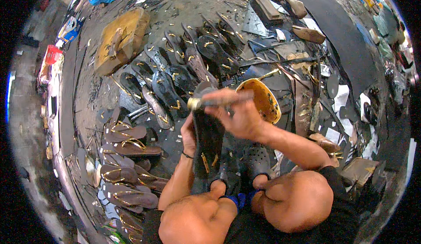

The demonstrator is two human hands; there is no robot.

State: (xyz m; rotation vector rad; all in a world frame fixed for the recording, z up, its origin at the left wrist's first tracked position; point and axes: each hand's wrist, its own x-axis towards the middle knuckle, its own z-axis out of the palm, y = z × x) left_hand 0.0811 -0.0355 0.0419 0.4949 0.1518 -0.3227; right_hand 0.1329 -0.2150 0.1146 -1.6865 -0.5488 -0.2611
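Note:
My left hand (188, 135) is closed round the side of a dark sandal sole (208, 132), held upright in front of my knees. Small gold-coloured strap ends (205, 163) stick out near its lower end. In my right hand (243, 117) is a tool with a long brownish handle (244, 97) and a shiny brass-coloured end (194, 103). That end lies across the upper part of the sole; blur hides its exact kind and whether it touches.
Sandals with gold trim stand in rows ahead (169, 86) and at the left (125, 152). A yellow tub (269, 110) with a stick across its rim is beside my right hand. Farther off are a wooden block (125, 37), shoe lasts (308, 34) and a dark sheet (333, 37).

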